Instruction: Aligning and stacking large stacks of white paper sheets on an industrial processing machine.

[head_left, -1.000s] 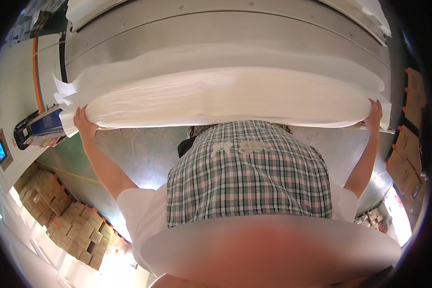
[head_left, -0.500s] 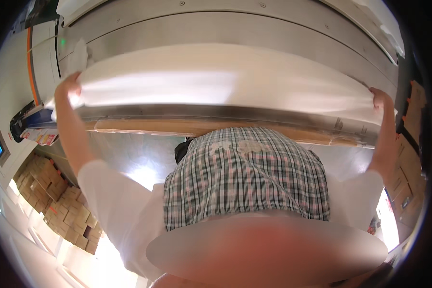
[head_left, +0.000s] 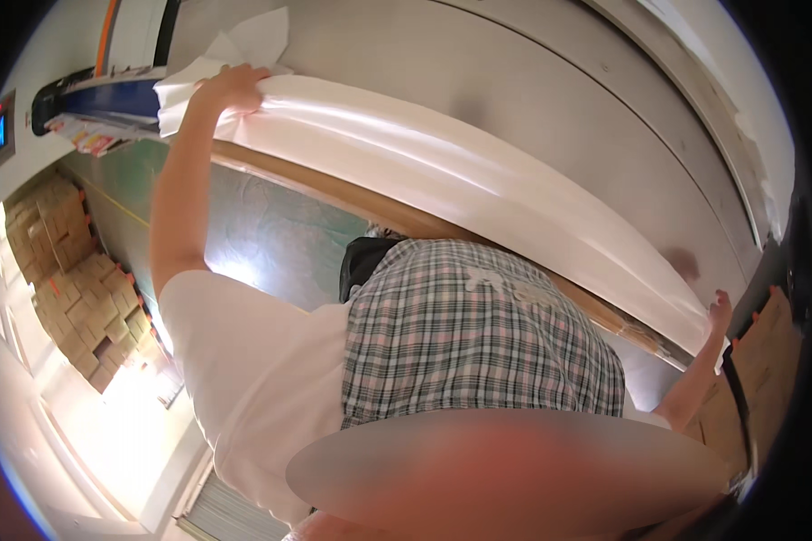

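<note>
A long, glossy white sheet (head_left: 424, 162) stretches across the front of a grey metal machine surface (head_left: 550, 99), curving slightly and creased lengthwise. My left hand (head_left: 234, 88) grips its left end, where the material is bunched and a loose crumpled flap (head_left: 260, 38) sticks up beyond the fingers. At the far right end, my right hand (head_left: 720, 314) is closed at the sheet's corner, partly seen from the side. Whether the sheet is paper or film I cannot tell.
A brown cardboard-like strip (head_left: 334, 187) runs along the machine's front edge, close to my checked apron (head_left: 478, 334). Left are a blue panel (head_left: 117, 101) and a small control screen (head_left: 0, 133). Stacked cardboard boxes (head_left: 95, 316) stand at lower left, more boxes (head_left: 775, 352) at right.
My view has turned, so the sheet now slants down to the right. My left hand has drawn its end inward and bunched it; the sheet looks narrower. The right hand stays at the other end.
</note>
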The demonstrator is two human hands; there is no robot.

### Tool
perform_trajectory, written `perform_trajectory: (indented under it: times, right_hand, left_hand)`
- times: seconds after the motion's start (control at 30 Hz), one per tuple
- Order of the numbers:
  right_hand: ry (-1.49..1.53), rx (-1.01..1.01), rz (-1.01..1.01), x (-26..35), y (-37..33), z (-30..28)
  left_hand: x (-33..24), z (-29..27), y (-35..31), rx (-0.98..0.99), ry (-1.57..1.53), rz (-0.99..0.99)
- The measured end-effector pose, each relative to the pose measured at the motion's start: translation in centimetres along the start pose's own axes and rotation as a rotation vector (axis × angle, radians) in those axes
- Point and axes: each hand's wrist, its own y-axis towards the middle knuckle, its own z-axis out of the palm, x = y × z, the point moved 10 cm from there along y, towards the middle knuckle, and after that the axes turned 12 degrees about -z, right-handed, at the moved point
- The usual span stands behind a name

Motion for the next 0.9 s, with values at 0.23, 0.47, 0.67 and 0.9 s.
perform_trajectory:
  times: [0.23,0.47,0.67,0.9]
  right_hand:
    - [0.800,0.127,-0.377,50.0,7.0,-4.3]
    - [0.636,0.335,-0.680,88.4,8.7,-2.0]
    - [0.406,-0.010,-0.947,113.4,7.8,-4.6]
    - [0.451,0.532,-1.340,131.7,5.8,1.7]
  left_hand:
    - [1.8,-1.0,-1.1,-0.107,0.064,0.097]
    - [1.7,-1.1,-0.6,-0.201,-0.124,0.456]
    - [3.3,-0.9,-0.8,-0.263,-0.185,0.737]
    - [3.1,-4.3,-3.4,-0.215,-0.212,1.026]
